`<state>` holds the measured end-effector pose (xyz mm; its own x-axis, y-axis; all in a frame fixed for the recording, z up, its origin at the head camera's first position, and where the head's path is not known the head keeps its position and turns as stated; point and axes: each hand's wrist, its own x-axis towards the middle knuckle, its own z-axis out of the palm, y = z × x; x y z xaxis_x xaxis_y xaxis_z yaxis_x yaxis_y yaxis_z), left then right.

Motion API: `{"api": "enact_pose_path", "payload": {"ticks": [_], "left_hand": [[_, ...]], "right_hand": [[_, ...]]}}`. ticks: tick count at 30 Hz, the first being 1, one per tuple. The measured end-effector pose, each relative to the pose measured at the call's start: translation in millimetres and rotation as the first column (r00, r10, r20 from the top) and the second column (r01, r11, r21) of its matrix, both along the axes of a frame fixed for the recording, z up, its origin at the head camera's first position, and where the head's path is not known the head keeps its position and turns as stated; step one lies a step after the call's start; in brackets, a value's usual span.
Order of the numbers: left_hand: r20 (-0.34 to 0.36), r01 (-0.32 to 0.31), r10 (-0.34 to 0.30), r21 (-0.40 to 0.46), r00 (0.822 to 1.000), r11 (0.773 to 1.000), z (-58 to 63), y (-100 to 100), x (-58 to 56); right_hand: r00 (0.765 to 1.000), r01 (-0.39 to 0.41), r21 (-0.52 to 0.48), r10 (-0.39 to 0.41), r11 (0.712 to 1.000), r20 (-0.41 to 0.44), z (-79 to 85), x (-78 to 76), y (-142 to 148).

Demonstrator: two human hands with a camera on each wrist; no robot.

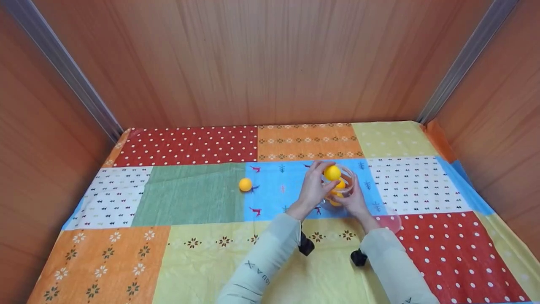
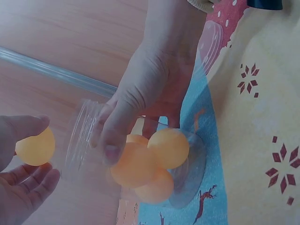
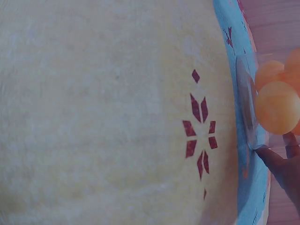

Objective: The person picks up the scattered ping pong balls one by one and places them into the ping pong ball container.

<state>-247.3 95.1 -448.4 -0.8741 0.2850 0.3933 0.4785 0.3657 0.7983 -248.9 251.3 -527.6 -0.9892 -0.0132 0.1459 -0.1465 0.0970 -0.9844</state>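
My left hand [image 1: 313, 185] pinches a yellow-orange ping-pong ball [image 1: 332, 172] between thumb and fingers at the mouth of a clear plastic jar [image 2: 190, 187]. In the left wrist view that ball [image 2: 36, 147] is just outside the jar's threaded rim. My right hand [image 1: 353, 199] grips the jar around its side, thumb near the neck in the left wrist view. Several ping-pong balls [image 2: 168, 148] lie inside the jar, also seen through its wall in the right wrist view, where one ball [image 3: 277, 108] is nearest the base.
Another ping-pong ball [image 1: 245, 184] lies on the patchwork tablecloth [image 1: 194, 194], left of the hands. A clear round lid [image 1: 391, 221] lies beside my right wrist. Wood-grain panels [image 1: 270, 63] enclose the table at the back and both sides.
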Motion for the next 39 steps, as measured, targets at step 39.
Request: {"api": "enact_pose_path", "payload": {"ticks": [39], "left_hand": [[-0.042, -0.043, 0.040, -0.096, 0.998, 0.994, 0.3, -47, 2.5]], "right_hand": [[0.994, -0.022, -0.008, 0.021, 1.000, -0.104, -3.8, -1.1, 0]]}}
